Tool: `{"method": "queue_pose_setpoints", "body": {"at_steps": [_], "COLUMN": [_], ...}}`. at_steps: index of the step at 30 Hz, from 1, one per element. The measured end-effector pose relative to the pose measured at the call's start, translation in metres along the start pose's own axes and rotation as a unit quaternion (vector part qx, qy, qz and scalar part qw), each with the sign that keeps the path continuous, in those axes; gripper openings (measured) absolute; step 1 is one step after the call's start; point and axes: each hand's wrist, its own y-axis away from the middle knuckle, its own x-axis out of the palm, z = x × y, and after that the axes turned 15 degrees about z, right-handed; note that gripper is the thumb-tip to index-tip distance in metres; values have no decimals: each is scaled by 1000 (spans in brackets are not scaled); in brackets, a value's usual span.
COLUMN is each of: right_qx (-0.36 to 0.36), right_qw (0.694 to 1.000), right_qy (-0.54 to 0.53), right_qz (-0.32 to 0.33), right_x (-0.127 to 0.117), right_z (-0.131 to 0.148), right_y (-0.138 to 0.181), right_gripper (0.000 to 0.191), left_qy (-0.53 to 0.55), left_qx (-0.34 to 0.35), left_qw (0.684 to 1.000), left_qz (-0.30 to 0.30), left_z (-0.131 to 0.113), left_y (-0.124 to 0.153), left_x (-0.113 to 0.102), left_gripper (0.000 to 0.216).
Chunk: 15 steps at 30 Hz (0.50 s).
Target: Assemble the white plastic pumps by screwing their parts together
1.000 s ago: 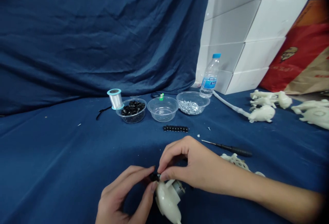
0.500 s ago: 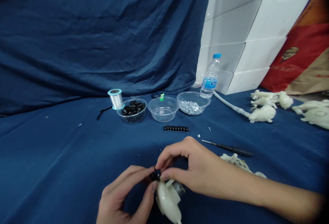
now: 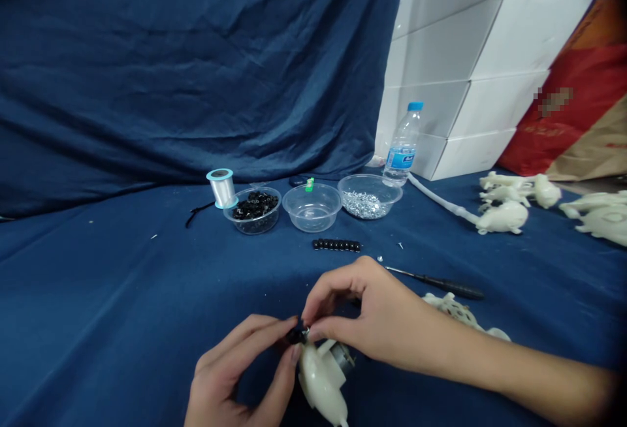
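Black bead (image 3: 294, 336) sits pinched in left hand's fingers (image 3: 255, 334), right hand's fingers (image 3: 328, 330) closed just beside it.

A glossy black bead (image 3: 295, 335) meets a milky-white plastic body (image 3: 319, 381) with a grey metal motor (image 3: 341, 358). Navy cloth (image 3: 122, 303) spreads below, darkly creased in the backdrop. The water bottle (image 3: 402, 146) has a blue cap and blue label, the spool (image 3: 223, 189) a turquoise rim. The paper bag (image 3: 582, 126) shows red and tan beside white boxes (image 3: 441, 61); the screws (image 3: 365, 205) are silver.
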Motion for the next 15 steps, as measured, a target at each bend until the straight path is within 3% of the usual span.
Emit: {"method": "queue_pose_setpoints", "body": {"at_steps": [15], "right_qx": [7], "right_qw": [1000], "right_qy": [28], "right_qz": [-3], "right_x": [-1], "right_z": [1], "right_y": [-1], "right_gripper": [4], "left_qy": [-1], "left_qx": [-9], "left_qw": [1000], "left_qz": [-15], "left_z": [-2], "left_y": [2], "left_x": [-1], "left_gripper": [24]}}
